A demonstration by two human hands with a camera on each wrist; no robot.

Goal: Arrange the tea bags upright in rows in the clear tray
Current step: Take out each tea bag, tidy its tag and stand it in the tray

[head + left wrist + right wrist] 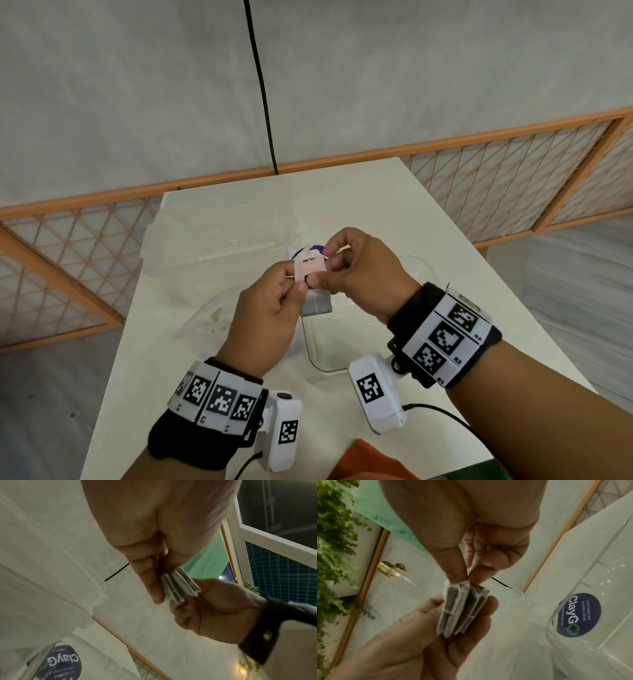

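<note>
I hold a small bunch of grey tea bags in the air over the clear tray. My left hand grips the bunch from the left, fingers curled round it. My right hand pinches the top, by the pale pink paper tags. In the left wrist view the left hand clamps the folded tea bags, with the right hand beneath. In the right wrist view the thumb and forefinger of my right hand nip the upper edge of the tea bags, which rest against the left hand.
The tray carries a round dark blue sticker on its wall. A second clear plastic container stands at the back left of the white table. An orange lattice rail runs behind the table. A black cable hangs down.
</note>
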